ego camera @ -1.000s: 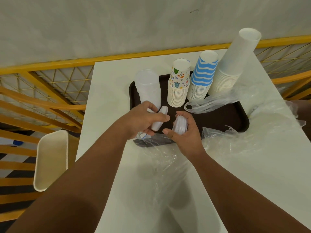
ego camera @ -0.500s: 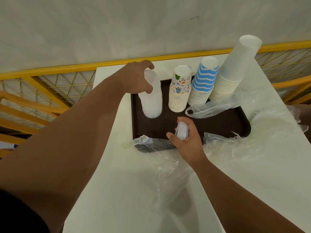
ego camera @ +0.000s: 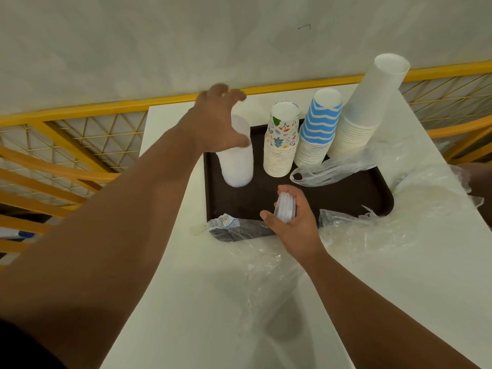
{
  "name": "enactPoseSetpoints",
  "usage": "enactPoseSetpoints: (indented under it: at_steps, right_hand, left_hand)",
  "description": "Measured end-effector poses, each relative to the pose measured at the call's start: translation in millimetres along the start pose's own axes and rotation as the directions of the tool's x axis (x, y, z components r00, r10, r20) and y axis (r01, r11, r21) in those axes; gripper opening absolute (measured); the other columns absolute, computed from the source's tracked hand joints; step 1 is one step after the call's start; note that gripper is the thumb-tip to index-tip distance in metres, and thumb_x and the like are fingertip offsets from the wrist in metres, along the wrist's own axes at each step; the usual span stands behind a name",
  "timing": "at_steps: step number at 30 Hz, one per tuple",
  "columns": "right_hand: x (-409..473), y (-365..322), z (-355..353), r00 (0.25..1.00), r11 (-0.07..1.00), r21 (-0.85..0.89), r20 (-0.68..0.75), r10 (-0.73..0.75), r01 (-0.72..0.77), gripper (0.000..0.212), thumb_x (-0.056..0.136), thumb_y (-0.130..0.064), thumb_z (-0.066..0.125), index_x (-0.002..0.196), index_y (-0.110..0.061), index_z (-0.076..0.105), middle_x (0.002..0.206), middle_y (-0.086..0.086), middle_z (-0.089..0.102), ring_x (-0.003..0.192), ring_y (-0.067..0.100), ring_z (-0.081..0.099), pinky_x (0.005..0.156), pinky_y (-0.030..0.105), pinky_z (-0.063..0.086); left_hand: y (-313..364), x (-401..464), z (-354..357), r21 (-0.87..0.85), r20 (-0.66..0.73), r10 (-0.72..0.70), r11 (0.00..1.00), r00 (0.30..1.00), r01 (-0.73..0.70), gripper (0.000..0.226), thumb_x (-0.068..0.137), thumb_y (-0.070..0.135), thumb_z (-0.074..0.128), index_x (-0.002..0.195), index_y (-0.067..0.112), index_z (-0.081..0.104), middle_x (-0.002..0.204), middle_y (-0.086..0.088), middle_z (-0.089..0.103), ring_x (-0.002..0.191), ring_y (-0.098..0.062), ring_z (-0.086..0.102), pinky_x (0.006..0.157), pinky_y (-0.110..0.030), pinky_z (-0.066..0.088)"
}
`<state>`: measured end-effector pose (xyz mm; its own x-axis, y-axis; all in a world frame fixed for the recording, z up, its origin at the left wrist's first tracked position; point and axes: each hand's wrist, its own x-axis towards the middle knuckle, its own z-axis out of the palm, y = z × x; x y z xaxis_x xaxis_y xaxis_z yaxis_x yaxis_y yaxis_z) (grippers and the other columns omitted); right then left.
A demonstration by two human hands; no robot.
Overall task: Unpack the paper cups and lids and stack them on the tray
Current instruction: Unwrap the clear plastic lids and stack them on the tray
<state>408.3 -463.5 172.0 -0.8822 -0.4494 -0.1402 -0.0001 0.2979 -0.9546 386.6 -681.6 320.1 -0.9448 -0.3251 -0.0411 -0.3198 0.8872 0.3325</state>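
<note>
A dark brown tray (ego camera: 346, 198) lies on the white table (ego camera: 207, 302). On it stand a tall stack of translucent white lids (ego camera: 237, 166), a stack of patterned cups (ego camera: 281, 145), a blue-striped stack (ego camera: 319, 129) and a leaning plain white stack (ego camera: 372, 102). My left hand (ego camera: 215, 123) hovers at the top of the lid stack with its fingers spread and nothing in them. My right hand (ego camera: 295, 230) is over the tray's near edge, shut on a small bunch of lids (ego camera: 285, 207) held on edge.
A crumpled clear bag (ego camera: 327, 171) lies on the tray beside the cups. Loose clear plastic wrap (ego camera: 386, 230) covers the table's right and near part. A torn wrapper (ego camera: 226, 225) drapes over the tray's near-left corner. A yellow railing (ego camera: 80, 107) runs behind and to the left.
My left hand carried lids from near my right hand up to the top of the lid stack, and its fingers have now spread apart. My right hand has stayed put with its lids.
</note>
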Motion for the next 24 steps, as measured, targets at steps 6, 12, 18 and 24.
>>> enactPoseSetpoints:
  at_steps: [6,12,18,24]
  right_hand:
    - [-1,2,-1,0.999,0.997,0.057,-0.004,-0.048,0.048,0.058,0.073,-0.033,0.083,0.119,-0.046,0.049,0.123,-0.009,0.052,0.114,0.016,0.054,0.099,0.039,0.051]
    - [2,0,0,0.997,0.997,0.054,0.027,-0.065,0.064,0.061,0.075,-0.027,0.083,0.115,-0.051,0.044,0.123,-0.011,0.054,0.115,0.011,0.055,0.097,0.034,0.052]
    - [-1,-2,4,0.996,0.998,0.053,0.080,-0.026,0.022,0.069,0.075,-0.015,0.081,0.126,-0.045,0.045,0.132,-0.014,0.052,0.123,0.012,0.053,0.102,0.043,0.050]
    - [0,-6,6,0.978,0.994,0.076,0.186,-0.090,0.077,0.076,0.081,-0.022,0.077,0.132,-0.054,0.031,0.138,-0.026,0.039,0.133,0.005,0.040,0.107,0.033,0.042]
  left_hand:
    - [38,-53,25,-0.466,-0.095,0.007,0.883,0.995,-0.050,0.025,0.080,0.037,0.076,0.086,0.015,0.065,0.074,0.010,0.064,0.066,-0.003,0.058,0.065,-0.020,0.047]
    - [22,-74,100,-0.559,0.631,-0.169,0.576,0.757,0.596,0.040,0.085,0.048,0.069,0.106,0.015,0.063,0.100,-0.009,0.071,0.092,-0.023,0.071,0.085,-0.043,0.059]
    - [21,-79,123,-0.689,0.688,-0.074,0.247,0.722,0.681,0.046,0.084,0.032,0.074,0.121,0.010,0.059,0.112,-0.010,0.071,0.103,-0.027,0.069,0.096,-0.045,0.053]
    - [11,-81,122,-0.733,0.654,-0.072,0.186,0.753,0.654,0.045,0.085,0.029,0.073,0.120,0.006,0.058,0.112,-0.014,0.070,0.104,-0.030,0.069,0.090,-0.042,0.056]
